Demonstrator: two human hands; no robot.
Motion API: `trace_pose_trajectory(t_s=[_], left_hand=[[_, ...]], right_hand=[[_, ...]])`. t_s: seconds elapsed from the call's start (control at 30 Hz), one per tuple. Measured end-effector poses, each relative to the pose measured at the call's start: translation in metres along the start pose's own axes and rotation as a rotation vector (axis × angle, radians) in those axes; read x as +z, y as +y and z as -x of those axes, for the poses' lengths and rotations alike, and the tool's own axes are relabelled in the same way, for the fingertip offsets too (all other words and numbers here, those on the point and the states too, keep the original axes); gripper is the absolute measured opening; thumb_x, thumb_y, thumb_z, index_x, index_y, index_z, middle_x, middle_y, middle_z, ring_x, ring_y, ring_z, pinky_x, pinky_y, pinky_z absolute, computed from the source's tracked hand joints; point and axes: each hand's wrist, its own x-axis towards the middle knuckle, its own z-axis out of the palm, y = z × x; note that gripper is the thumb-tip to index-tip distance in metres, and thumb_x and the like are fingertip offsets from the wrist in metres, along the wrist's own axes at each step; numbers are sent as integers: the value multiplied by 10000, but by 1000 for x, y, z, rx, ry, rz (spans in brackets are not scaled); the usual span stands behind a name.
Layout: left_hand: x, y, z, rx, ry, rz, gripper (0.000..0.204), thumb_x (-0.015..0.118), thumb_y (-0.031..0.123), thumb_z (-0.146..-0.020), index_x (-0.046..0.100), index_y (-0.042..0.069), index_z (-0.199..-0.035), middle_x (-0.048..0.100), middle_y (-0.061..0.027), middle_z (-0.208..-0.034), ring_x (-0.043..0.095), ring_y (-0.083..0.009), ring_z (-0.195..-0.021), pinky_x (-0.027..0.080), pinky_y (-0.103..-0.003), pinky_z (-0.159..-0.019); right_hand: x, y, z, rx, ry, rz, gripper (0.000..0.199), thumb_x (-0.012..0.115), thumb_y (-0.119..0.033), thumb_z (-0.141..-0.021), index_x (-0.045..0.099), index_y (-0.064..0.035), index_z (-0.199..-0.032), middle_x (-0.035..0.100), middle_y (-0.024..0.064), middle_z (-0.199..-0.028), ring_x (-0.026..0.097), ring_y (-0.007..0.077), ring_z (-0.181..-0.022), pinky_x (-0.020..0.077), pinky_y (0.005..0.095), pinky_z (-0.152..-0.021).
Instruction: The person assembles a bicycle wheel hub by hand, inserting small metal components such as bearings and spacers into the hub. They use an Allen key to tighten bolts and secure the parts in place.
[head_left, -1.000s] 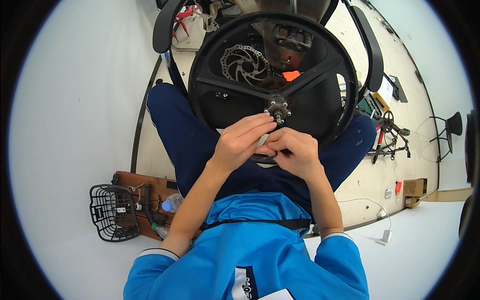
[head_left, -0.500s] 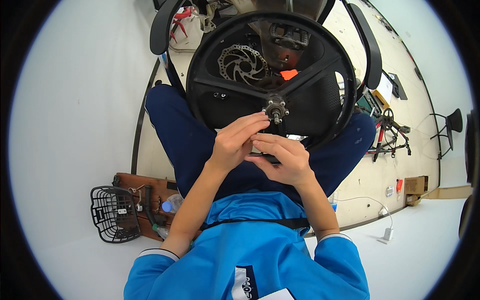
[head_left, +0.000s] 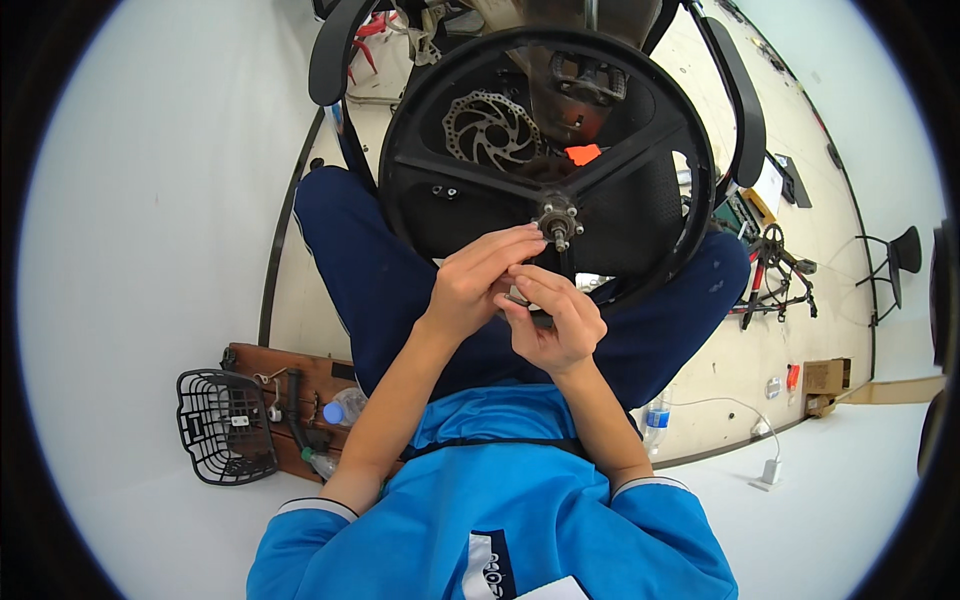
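Note:
A black spoked wheel (head_left: 398, 163) rests on a black chair in front of me, its metal hub (head_left: 558, 222) with axle and several bolts facing up. My left hand (head_left: 478, 278) is closed, its fingertips against the near left side of the hub; what they hold is hidden. Just beside it, my right hand (head_left: 556, 318) pinches a small dark metal piece (head_left: 517, 299), too small to name. Inside the wheel's far left part lies a silver brake disc (head_left: 491, 131). Two small bolts (head_left: 444, 192) sit on the chair seat (head_left: 437, 227) between the spokes.
Black armrests (head_left: 742, 110) flank the wheel. A pedal (head_left: 588, 78) and an orange piece (head_left: 583, 155) lie near its far side. At left stand a black wire basket (head_left: 228, 428) and a bottle (head_left: 346, 408); at right, a red bike frame (head_left: 765, 275), another bottle (head_left: 656, 425) and a cardboard box (head_left: 826, 377).
My right hand has turned and drawn its fingers in, so the small metal piece shows between them. My left hand stays by the hub. The whole view has shifted slightly.

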Motion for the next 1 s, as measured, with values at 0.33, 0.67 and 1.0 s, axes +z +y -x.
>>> trace_pose_trajectory(t_s=[0.33, 0.67, 1.0], left_hand=[[12, 2, 23, 66, -12, -2, 364, 764, 20, -739, 723, -29, -1097, 731, -175, -1133, 715, -338, -1095, 614, -389, -892], [17, -1, 23, 91, 4, -20, 396, 759, -2, -726, 723, -26, -1120, 727, -179, -1149, 709, -341, -1111, 613, -381, -891], [17, -1, 22, 85, -10, -36, 433, 760, 9, -705, 722, -16, -1135, 726, -170, -1154, 709, -334, -1112, 615, -374, -874]], right_hand=[[-37, -6, 11, 6, -280, -34, 323, 882, -84, -710, 718, 36, -961, 741, 143, -969, 735, 239, -789, 605, 304, -674], [-39, -6, 12, 15, -293, -24, 334, 885, -86, -707, 721, 27, -975, 734, 139, -964, 726, 242, -781, 597, 305, -669], [-40, -4, 14, 87, -290, -64, 328, 895, -91, -696, 737, 8, -965, 746, 136, -980, 737, 244, -807, 601, 308, -700]])
